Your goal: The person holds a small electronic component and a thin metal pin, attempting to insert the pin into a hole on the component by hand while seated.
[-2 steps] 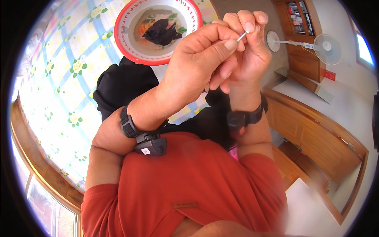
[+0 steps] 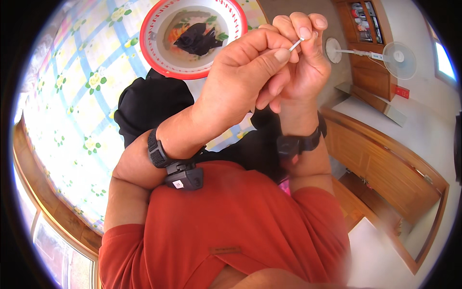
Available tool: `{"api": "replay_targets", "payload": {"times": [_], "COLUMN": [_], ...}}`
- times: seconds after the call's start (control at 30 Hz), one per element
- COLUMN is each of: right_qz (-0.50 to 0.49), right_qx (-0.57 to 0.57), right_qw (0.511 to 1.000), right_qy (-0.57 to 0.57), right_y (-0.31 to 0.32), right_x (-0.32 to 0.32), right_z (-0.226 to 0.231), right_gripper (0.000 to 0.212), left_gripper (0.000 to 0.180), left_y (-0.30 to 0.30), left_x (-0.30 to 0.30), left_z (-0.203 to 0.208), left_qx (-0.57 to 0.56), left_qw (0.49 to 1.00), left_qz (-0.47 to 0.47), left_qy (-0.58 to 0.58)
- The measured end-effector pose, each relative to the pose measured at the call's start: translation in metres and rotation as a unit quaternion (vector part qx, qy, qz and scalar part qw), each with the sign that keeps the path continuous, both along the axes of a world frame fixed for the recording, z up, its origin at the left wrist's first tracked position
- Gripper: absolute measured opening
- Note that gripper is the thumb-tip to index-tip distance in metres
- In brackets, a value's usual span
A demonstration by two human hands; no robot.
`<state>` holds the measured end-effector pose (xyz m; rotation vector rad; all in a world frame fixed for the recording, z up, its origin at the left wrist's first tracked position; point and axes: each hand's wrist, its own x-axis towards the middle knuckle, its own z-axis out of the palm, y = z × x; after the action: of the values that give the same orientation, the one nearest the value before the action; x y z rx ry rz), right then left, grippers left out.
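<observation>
Rod, thin, short and whitish (image 2: 296, 44), is held up in front of the wearer; its material cannot be told. Grip: thumb and forefinger of the bare left hand (image 2: 245, 67) are closed on its lower end. Its upper end meets the fingertips of the bare right hand (image 2: 308, 77), whose fingers are curled; whether these pinch it or merely steady it cannot be told. For sound handling, in this inspector's judgement, the pinch should be firm but light, close to the end, with the two hands braced together and the rod kept in clear sight between the fingertips. Left of the grip stands a round white basin with a red rim (image 2: 179, 75), a crumpled black piece, seemingly soft (image 2: 197, 39), lying in it. Further left spreads a pale floral checked covering (image 2: 72, 111). Below the grip, black straps with dark devices (image 2: 298, 143) circle both forearms, above an orange-red short-sleeved shirt (image 2: 231, 207). Right of the grip: a white round-headed fan (image 2: 399, 60) and brown wooden cabinetry (image 2: 385, 164).
</observation>
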<state>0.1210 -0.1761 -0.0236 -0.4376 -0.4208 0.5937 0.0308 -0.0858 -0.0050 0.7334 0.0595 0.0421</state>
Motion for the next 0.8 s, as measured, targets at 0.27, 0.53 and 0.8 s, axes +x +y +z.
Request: {"api": "replay_targets", "payload": {"times": [0.27, 0.53, 0.8], "right_qz": [-0.018, -0.065, -0.058], "right_qx": [-0.013, -0.046, -0.060], "right_qw": [1.000, 0.995, 0.995], "right_qy": [-0.011, -0.056, -0.060], "right_y": [0.003, -0.003, -0.005], "right_x": [0.000, 0.003, 0.004], "right_z": [0.001, 0.004, 0.002], "right_gripper": [0.018, 0.017, 0.016], "left_gripper": [0.013, 0.012, 0.012], "left_y": [-0.010, -0.005, -0.002], "left_x": [-0.004, -0.003, -0.001], "left_z": [-0.008, 0.004, 0.003], "left_qx": [0.245, 0.170, 0.112], "left_qw": [0.958, 0.984, 0.993], "left_qz": [0.128, 0.048, 0.029], "left_qy": [-0.078, 0.014, 0.018]}}
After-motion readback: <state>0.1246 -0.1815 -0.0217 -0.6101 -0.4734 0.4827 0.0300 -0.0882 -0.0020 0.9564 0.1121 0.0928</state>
